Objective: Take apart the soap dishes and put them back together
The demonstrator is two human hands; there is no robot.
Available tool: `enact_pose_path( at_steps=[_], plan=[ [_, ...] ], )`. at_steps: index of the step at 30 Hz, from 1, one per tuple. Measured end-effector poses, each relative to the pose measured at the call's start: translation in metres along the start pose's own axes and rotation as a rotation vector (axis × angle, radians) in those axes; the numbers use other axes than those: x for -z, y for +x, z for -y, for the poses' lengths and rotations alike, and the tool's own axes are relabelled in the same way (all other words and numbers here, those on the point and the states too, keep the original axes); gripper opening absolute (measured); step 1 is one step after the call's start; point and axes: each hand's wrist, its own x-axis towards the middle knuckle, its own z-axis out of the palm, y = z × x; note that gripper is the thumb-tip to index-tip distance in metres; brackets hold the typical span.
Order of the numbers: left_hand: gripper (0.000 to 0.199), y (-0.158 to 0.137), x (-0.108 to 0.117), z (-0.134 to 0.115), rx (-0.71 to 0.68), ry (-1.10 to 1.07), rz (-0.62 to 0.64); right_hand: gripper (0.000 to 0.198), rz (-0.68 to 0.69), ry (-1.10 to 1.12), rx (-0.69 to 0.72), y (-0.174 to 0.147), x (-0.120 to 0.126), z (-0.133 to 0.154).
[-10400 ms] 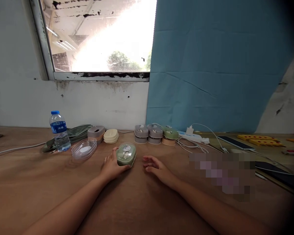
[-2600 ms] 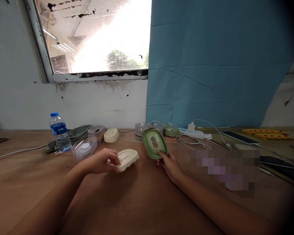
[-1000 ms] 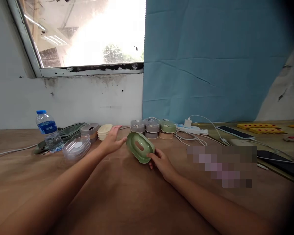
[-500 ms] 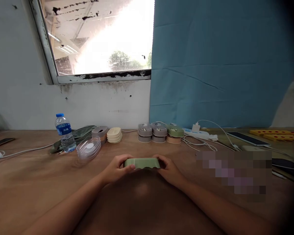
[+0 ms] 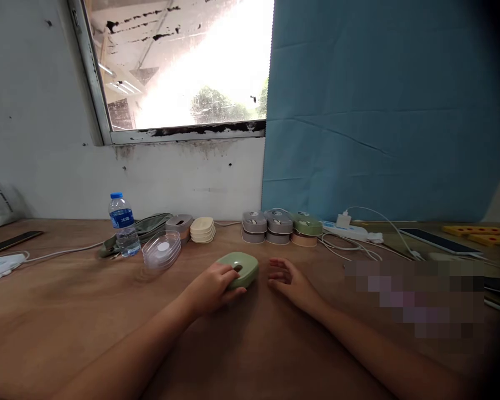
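A rounded green plastic cover [image 5: 246,264] with a dark oval hole in its top sits low over the table, just ahead of me. My left hand [image 5: 216,286] grips its left side, thumb along the near edge and fingers over the top by the hole. To the right of the cover, my right hand [image 5: 290,282] is apart from it, fingers spread and holding nothing. The underside of the cover is hidden.
Along the wall stand grey boxes [image 5: 254,223], a green-topped box [image 5: 307,226], stacked cream trays [image 5: 202,229], clear lids [image 5: 161,249] and a water bottle [image 5: 124,225]. Cables and a power strip [image 5: 348,229] lie right of them. A phone [image 5: 439,242] lies farther right.
The green cover, earlier held on edge between both hands, is now tilted top up and lower. My right hand has let go and moved off to the right; my left still holds it.
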Motion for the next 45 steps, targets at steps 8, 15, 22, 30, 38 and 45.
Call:
enact_pose_path(
  at_steps=[8, 15, 22, 30, 38, 45],
  plan=[
    [0.025, -0.003, 0.006, 0.049, 0.447, 0.323, 0.040, 0.023, 0.041, -0.109, -0.030, -0.002, 0.001, 0.000],
    [0.023, -0.009, 0.005, 0.074, 0.557, 0.333, 0.023, 0.014, 0.088, -0.151, 0.000, -0.002, 0.000, 0.002],
    [0.021, -0.009, -0.001, 0.083, 0.544, 0.321, 0.023, 0.012, 0.104, -0.160, 0.019, -0.002, 0.001, 0.000],
    [0.022, -0.010, -0.006, 0.091, 0.524, 0.295, 0.013, 0.012, 0.104, -0.190, 0.046, -0.001, 0.002, -0.001],
    [0.025, -0.004, -0.005, 0.064, 0.255, 0.342, -0.120, 0.020, 0.059, -0.505, 0.281, 0.004, -0.002, 0.000],
    [0.018, 0.001, -0.021, 0.034, 0.013, 0.400, -0.002, 0.042, -0.141, -1.001, 0.574, 0.083, -0.016, 0.013]
  ],
)
